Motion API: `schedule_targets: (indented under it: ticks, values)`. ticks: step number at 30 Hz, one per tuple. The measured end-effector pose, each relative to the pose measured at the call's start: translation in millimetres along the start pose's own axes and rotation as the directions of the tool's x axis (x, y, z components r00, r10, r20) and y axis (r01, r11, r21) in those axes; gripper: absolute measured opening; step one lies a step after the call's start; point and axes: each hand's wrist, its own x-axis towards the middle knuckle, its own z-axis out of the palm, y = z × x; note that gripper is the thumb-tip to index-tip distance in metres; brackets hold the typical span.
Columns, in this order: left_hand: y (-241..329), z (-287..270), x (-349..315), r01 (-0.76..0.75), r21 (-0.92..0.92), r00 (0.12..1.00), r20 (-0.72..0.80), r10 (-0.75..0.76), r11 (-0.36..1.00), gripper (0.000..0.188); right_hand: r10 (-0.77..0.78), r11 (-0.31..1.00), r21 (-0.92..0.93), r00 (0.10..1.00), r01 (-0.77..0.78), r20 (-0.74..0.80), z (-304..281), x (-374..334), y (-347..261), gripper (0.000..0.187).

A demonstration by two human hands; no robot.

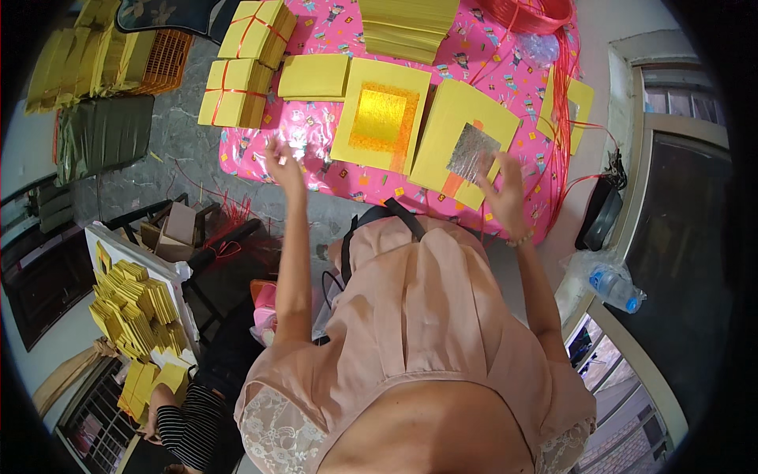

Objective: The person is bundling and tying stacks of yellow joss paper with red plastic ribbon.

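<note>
On a pink patterned tablecloth (pixel 316 170) lie flat yellow papers. One yellow paper with a shiny gold square (pixel 384 113) framed in orange lies in the middle. To its right is a yellow paper with a silver square (pixel 472 154) and a strip of orange at its near end. My right hand (pixel 505 193) is over the near right edge of that silver square, thumb and fingers apart; whether a fingertip touches the paper is unclear. My left hand (pixel 286 166) is raised near the table's near left part, fingers loosely bent and apart, and nothing shows in it.
Tied yellow paper bundles (pixel 234 93) stand at the table's left, beside a lower yellow stack (pixel 314 77). A tall yellow stack (pixel 409 30) is at the far side. Red plastic string (pixel 559 103) hangs along the right. A person in a striped sleeve (pixel 188 426) works at lower left.
</note>
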Motion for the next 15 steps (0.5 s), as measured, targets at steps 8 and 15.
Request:
schedule_targets:
  ticks: [8, 15]
  values:
    - [155, 70, -165, -0.715, 0.19, 0.485, 0.828, 0.282, 0.673, 0.079, 0.666, 0.545, 0.588, 0.734, -0.598, 0.13, 18, 41, 139, 0.047]
    - [143, 104, -183, -0.731, 0.216, 0.458, 0.859, 0.231, 0.647, 0.077, 0.551, 0.456, 0.689, 0.787, -0.563, 0.278, 16, 71, 98, 0.034]
